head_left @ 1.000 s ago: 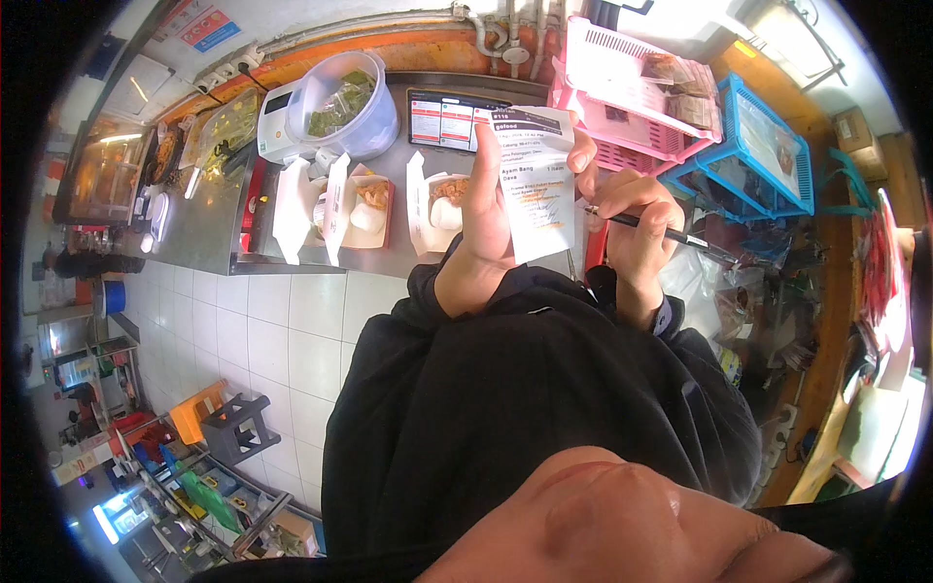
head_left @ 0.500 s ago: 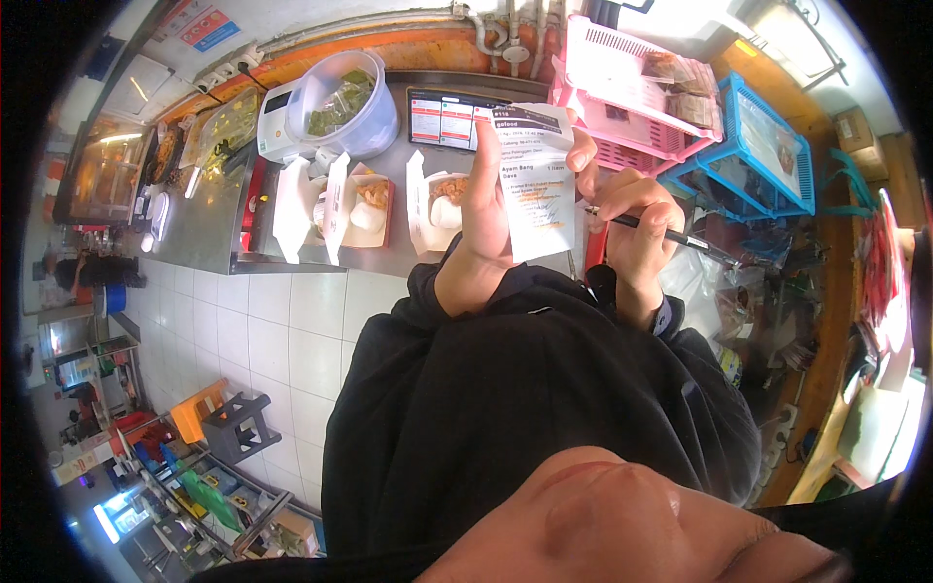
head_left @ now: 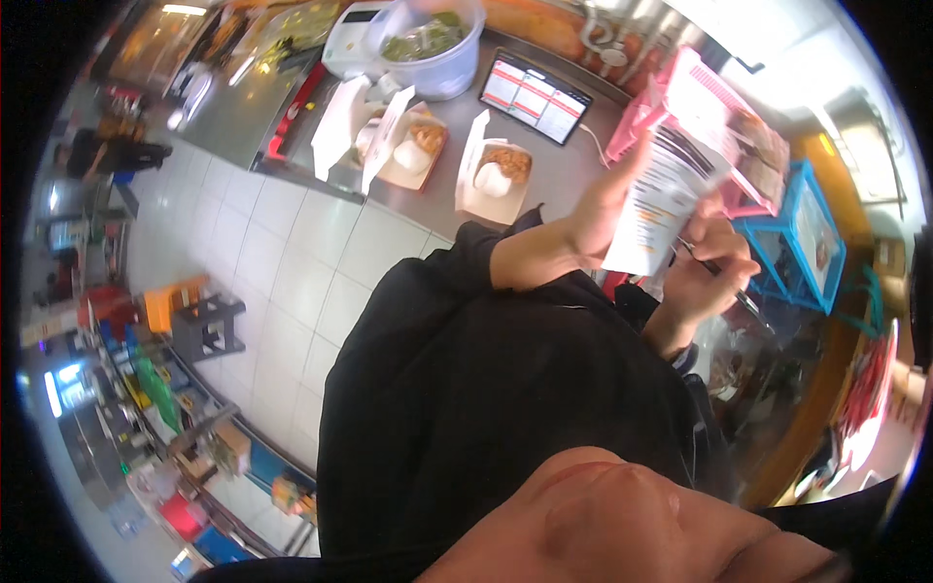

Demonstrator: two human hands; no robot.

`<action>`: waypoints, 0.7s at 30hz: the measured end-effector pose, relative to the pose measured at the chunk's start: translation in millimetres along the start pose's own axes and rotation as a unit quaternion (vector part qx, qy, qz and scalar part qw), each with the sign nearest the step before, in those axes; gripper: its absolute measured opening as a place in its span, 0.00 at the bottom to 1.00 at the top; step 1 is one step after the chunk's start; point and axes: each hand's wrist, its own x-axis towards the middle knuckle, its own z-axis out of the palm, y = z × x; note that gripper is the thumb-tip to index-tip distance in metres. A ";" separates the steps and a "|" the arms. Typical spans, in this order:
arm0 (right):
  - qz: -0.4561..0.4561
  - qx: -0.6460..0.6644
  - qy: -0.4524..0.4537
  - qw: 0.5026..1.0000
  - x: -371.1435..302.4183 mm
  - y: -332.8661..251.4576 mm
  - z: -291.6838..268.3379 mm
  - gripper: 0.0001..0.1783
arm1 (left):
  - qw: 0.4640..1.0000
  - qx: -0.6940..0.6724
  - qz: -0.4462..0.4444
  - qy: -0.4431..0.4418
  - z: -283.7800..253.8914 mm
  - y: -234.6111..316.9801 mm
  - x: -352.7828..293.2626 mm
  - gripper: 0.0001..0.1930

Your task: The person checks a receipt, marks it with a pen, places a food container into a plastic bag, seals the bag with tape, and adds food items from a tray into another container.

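Observation:
My left hand [head_left: 595, 222] is closed on a long white printed receipt [head_left: 649, 216], held up in front of me above the counter's edge. Just to its right, my right hand [head_left: 702, 284] grips a dark pen [head_left: 748, 301], its fingers close to the receipt's lower right edge. Whether the pen touches the paper cannot be made out. On the counter left of my hands sits an open takeaway box [head_left: 486, 202] with white rice and a brown topping. Farther left, another open food box [head_left: 410, 155] holds the same, and a further one is partly hidden behind raised lids.
A tablet [head_left: 535, 95] with a cable lies on the steel counter [head_left: 437, 199]. Behind the boxes stand a tub of greens [head_left: 457, 83] and a scale [head_left: 348, 44]. Pink baskets [head_left: 671, 83] and a blue basket [head_left: 792, 248] flank my right side. A dark plastic stool [head_left: 209, 325] stands on the tiled floor.
My view has turned, so the counter's things sit differently. Both hands appear farther right, and the receipt is now tilted. Receipt and pen remain in the same hands.

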 end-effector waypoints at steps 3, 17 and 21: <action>0.021 0.032 0.029 0.999 -3.6 -3.4 2.9 0.31 | 0.999 0.043 -0.011 0.001 -5.2 -6.5 -2.7 0.34; 0.017 0.068 -0.041 0.997 -5.6 5.0 -6.0 0.26 | 1.000 -0.019 0.000 -0.010 -3.2 -2.0 -0.3 0.33; 0.004 0.028 -0.033 0.999 0.0 -7.6 0.2 0.27 | 0.999 0.014 0.007 -0.052 -5.8 -2.6 2.2 0.33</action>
